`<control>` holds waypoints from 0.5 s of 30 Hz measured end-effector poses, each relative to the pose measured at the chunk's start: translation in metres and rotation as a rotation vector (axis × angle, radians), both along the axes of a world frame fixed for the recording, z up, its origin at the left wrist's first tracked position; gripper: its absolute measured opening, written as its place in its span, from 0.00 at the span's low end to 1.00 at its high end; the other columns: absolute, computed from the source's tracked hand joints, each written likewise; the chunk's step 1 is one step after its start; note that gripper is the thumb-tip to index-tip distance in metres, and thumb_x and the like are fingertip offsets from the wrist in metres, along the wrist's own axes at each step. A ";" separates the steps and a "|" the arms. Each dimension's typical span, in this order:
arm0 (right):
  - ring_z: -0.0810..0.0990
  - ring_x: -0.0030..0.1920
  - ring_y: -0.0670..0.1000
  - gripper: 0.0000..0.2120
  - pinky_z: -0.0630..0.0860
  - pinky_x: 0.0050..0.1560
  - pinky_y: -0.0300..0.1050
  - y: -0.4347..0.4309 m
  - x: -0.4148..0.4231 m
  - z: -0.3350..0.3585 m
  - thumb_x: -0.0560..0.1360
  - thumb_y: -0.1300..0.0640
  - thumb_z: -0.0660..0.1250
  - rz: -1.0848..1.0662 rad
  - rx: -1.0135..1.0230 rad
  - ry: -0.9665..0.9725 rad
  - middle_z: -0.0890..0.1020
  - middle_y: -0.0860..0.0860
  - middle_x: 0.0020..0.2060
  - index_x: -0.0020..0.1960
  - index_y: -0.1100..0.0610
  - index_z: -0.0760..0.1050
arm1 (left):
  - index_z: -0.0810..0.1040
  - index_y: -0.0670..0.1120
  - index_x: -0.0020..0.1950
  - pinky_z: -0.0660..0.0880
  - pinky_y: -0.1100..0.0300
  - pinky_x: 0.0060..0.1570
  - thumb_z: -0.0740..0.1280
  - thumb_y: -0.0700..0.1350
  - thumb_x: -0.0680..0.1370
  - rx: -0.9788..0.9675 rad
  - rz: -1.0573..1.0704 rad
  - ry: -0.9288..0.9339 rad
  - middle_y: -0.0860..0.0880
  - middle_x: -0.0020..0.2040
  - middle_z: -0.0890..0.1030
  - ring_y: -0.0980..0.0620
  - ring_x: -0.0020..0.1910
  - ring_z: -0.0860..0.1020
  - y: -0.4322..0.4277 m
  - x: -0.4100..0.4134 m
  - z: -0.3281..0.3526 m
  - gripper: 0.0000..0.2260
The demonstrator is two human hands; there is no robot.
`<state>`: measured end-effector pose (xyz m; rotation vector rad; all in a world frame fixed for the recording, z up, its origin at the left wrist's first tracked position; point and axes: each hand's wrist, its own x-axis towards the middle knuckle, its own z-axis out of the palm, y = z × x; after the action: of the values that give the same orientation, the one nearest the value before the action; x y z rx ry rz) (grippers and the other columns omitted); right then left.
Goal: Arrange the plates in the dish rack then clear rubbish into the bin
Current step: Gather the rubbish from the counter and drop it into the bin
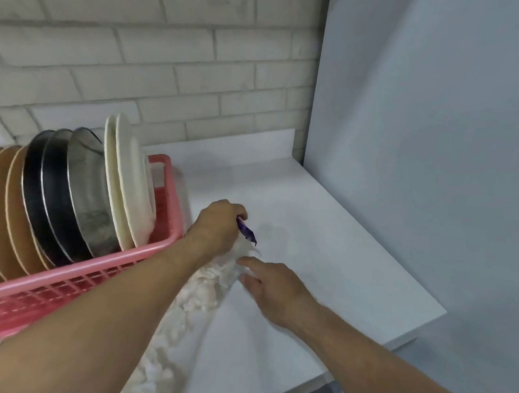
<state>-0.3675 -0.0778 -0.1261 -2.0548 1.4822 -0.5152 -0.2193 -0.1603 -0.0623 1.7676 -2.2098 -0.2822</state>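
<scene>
Fingers [240,211] of left hand [219,224] pinch purple wrapper [247,231], long axis diagonal — tip down-right

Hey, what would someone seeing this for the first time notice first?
The pink dish rack at left, packed with upright plates. Just right of it, the left hand grips a purple wrapper while the right hand touches crumpled white material over the white counter.

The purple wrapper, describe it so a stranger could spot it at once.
Find the pink plastic dish rack on the white counter. Just right of its near corner, the left hand pinches a small purple wrapper. It is the only dark scrap; the crumpled rubbish beside it is white.
</scene>
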 end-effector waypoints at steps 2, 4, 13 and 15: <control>0.77 0.47 0.52 0.23 0.72 0.43 0.45 -0.010 0.014 0.000 0.75 0.34 0.58 0.002 0.035 0.050 0.80 0.50 0.54 0.68 0.36 0.63 | 0.79 0.48 0.45 0.69 0.58 0.39 0.58 0.32 0.72 -0.064 0.025 0.080 0.48 0.44 0.76 0.46 0.45 0.77 0.003 -0.001 0.011 0.15; 0.78 0.52 0.55 0.25 0.72 0.43 0.46 -0.018 0.026 -0.002 0.73 0.34 0.59 0.024 0.031 0.124 0.79 0.51 0.57 0.68 0.40 0.66 | 0.76 0.47 0.40 0.66 0.59 0.36 0.58 0.36 0.74 -0.111 0.046 0.152 0.48 0.42 0.75 0.47 0.42 0.75 0.008 0.001 0.019 0.10; 0.74 0.38 0.46 0.13 0.67 0.34 0.40 -0.025 0.011 0.000 0.76 0.39 0.62 -0.028 -0.006 0.032 0.75 0.44 0.39 0.42 0.48 0.68 | 0.67 0.46 0.31 0.65 0.67 0.23 0.72 0.54 0.71 -0.216 0.134 0.308 0.50 0.35 0.71 0.55 0.26 0.70 0.035 0.009 0.036 0.19; 0.72 0.35 0.43 0.17 0.65 0.32 0.39 -0.025 0.000 0.010 0.75 0.38 0.63 -0.059 -0.047 0.001 0.73 0.43 0.35 0.37 0.47 0.64 | 0.71 0.44 0.32 0.71 0.62 0.24 0.72 0.48 0.72 -0.217 0.139 0.386 0.48 0.35 0.75 0.50 0.26 0.74 0.036 0.013 0.040 0.15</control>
<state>-0.3671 -0.1032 -0.1164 -2.0522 1.5487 -0.5770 -0.2067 -0.1241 -0.0222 1.5857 -1.7688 -0.3091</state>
